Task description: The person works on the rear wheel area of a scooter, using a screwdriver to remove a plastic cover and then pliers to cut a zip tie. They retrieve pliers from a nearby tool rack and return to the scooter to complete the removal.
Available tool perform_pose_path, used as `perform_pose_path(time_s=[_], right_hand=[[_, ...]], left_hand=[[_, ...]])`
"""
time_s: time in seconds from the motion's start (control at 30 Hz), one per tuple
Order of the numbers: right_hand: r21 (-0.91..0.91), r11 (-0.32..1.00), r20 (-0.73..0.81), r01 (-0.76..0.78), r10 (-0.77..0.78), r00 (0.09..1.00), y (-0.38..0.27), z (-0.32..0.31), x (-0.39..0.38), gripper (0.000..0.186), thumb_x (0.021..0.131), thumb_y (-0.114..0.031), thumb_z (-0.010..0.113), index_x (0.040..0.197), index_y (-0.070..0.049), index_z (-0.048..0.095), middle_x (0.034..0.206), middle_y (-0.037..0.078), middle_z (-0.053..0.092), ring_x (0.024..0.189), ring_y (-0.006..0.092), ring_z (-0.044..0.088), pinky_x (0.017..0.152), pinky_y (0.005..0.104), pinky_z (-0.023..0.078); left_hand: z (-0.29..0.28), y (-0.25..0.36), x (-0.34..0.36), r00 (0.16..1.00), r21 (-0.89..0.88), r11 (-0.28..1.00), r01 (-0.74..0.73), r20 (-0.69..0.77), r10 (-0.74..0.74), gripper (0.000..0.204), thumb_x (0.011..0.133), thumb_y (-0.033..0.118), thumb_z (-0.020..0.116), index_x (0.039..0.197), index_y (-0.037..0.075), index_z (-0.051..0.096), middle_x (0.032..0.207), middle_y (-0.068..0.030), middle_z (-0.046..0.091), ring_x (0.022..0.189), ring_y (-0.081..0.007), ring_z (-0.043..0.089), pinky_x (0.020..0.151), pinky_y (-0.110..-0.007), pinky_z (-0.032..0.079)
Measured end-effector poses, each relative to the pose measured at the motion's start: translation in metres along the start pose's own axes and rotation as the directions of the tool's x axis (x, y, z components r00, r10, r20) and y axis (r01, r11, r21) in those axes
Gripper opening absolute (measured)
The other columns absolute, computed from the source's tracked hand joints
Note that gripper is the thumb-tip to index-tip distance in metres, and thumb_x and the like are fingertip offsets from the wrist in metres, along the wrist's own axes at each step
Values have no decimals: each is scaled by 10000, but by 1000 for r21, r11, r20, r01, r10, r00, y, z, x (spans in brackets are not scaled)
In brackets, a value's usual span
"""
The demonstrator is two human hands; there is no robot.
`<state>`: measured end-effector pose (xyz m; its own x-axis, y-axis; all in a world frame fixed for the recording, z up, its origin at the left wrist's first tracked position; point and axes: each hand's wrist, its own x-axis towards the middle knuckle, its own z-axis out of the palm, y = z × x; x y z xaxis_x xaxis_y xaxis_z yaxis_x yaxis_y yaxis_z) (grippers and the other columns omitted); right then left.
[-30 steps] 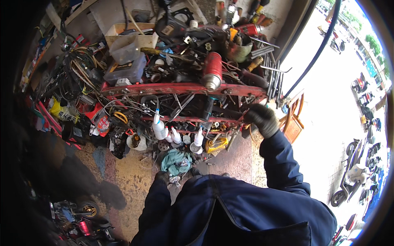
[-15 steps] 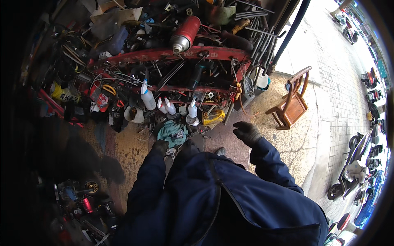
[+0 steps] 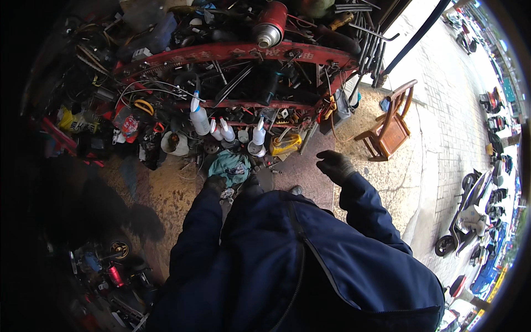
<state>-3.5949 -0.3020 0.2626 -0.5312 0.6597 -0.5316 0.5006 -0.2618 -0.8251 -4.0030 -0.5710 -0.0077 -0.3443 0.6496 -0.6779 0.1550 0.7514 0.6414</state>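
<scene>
My right hand (image 3: 334, 166), in a dark glove, hangs over the floor below the rack, fingers loosely apart and holding nothing that I can see. My left hand (image 3: 215, 183), also gloved and dark, is low beside a crumpled teal cloth (image 3: 228, 165); its fingers are not clear. Above them stands a red metal tool rack (image 3: 224, 52) crowded with tools, wires and a red cylinder (image 3: 272, 22). Along its lower part are several white spray bottles (image 3: 199, 116), a yellow plastic container (image 3: 285, 145) and a white bucket (image 3: 174, 144).
A wooden chair (image 3: 390, 130) stands right of the rack, near the paved pavement (image 3: 442, 110), where scooters (image 3: 470, 216) are parked in a row. Long metal bars (image 3: 373, 50) hang at the rack's right end. Motorbike parts (image 3: 116, 265) lie at the lower left.
My right hand has left the right side of the rack and dropped lower toward my body. The view has shifted, bringing more of the chair and pavement into sight.
</scene>
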Motion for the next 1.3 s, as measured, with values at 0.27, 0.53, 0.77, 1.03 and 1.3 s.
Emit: perform_pose_path(time_s=[0.27,0.53,0.77,1.03,1.3], right_hand=[[2,999,-99,-35,35,994,9,34,2,326,822,-157,696,1104,-19,607,870,45,646,741,98,572,652,258,482],[83,992,-80,-96,102,992,14,66,9,277,824,-100,678,1082,-25,612,705,12,593,589,87,514,538,248,432],[53,992,-66,-113,117,991,3,78,20,306,825,-92,675,1110,-14,595,691,18,590,566,92,514,518,244,426],[47,995,-89,-84,88,992,0,89,16,275,832,-85,677,1088,-20,600,706,18,598,601,86,523,544,243,435],[-230,949,-266,-215,152,952,13,85,-25,404,795,-321,679,1124,-91,627,984,132,679,918,227,646,819,337,499]], left_hand=[[-24,47,-17,951,-65,951,301,-56,-305,294,863,237,622,1037,0,626,945,-129,657,755,-245,629,676,-397,483],[-43,22,15,980,24,982,190,-68,-188,280,864,300,613,910,28,660,843,-119,672,713,-223,629,637,-376,471],[-119,5,91,939,-295,950,-97,-345,-11,566,772,66,652,1307,87,469,1031,-113,604,807,-243,600,675,-377,490],[-293,161,80,459,169,945,-281,-841,287,517,784,100,660,1271,87,485,1042,-117,602,832,-253,603,695,-396,502],[-301,277,143,497,374,866,-332,-711,497,471,796,133,667,1234,87,500,1052,-120,599,858,-264,605,714,-415,514]])
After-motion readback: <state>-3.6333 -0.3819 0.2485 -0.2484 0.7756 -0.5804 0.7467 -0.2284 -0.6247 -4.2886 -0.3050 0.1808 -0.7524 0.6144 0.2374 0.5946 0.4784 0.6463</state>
